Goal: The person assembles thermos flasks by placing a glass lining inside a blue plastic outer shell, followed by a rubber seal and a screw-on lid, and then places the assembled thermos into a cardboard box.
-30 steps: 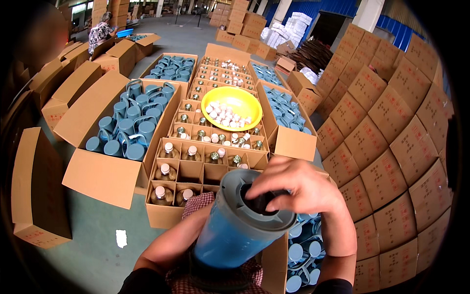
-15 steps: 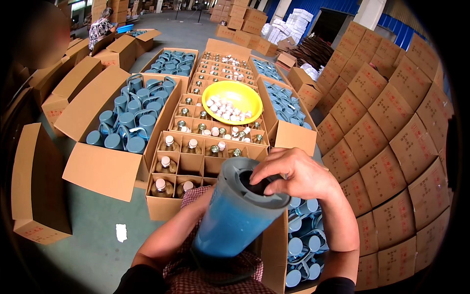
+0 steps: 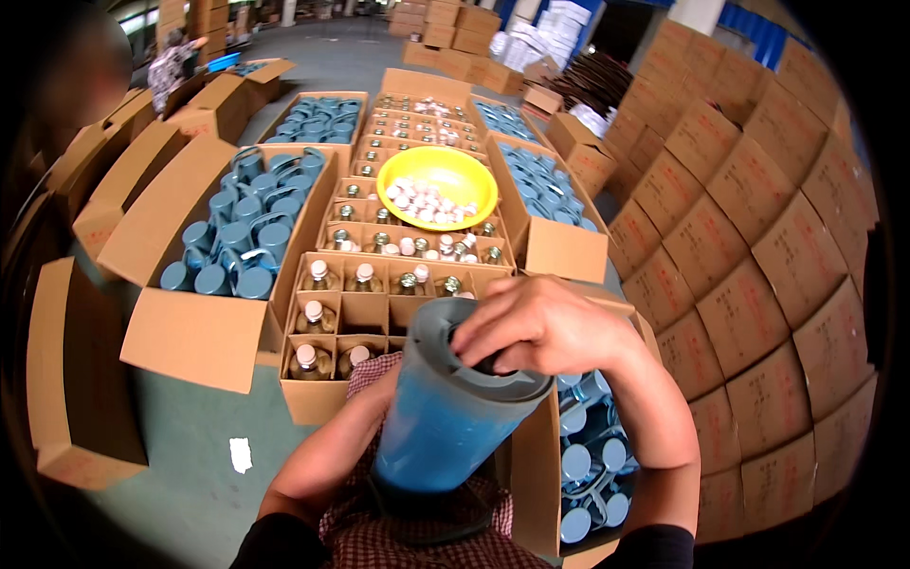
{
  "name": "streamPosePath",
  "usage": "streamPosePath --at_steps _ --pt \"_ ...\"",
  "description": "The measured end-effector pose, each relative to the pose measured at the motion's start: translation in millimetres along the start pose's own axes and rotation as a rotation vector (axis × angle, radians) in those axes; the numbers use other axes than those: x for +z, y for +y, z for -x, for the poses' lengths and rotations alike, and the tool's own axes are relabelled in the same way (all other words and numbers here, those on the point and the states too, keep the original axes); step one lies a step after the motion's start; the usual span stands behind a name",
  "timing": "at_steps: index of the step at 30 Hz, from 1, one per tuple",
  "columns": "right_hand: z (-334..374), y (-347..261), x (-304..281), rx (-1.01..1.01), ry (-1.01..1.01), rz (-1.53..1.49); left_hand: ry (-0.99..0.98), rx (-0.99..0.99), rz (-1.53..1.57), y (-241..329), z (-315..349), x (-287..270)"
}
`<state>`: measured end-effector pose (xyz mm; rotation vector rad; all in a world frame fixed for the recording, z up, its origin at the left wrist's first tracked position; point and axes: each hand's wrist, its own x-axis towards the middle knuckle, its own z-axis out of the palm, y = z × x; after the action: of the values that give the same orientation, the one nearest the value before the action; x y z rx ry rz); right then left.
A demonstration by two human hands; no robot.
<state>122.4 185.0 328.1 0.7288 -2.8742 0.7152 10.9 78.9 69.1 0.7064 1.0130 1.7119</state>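
Head view. Item: blue jug [image 3: 445, 417] with grey lid [image 3: 474, 356], held tilted over the lap, just in front of the divided carton of capped bottles [image 3: 365, 303]. Right hand [image 3: 545, 327]: grip closed on the lid's top, fingertips in its opening. Left hand: hidden beneath the jug, grip cannot be told. Beyond: yellow bowl [image 3: 450, 180] of white caps; open carton of blue jugs [image 3: 237, 237] to the left. Risk, judged: unseated lid popping off; tilted jug slipping onto the bottles.

Person: bare forearms, bare hands; black short sleeves [image 3: 284, 541] at lower edge; red-and-white checked cloth [image 3: 417, 545] across the lap.
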Motion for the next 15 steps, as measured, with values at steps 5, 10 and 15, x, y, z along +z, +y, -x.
streamPosePath --at_steps 5,10,15 --pt "3 10 19 0.417 0.047 0.175 0.131 -0.023 -0.061 5 11 -9" --pt "3 43 33 0.760 0.064 0.333 0.356 0.046 -0.291 26 44 6" --pt "6 41 26 0.726 0.089 0.167 0.315 -0.023 -0.310 23 46 -15"
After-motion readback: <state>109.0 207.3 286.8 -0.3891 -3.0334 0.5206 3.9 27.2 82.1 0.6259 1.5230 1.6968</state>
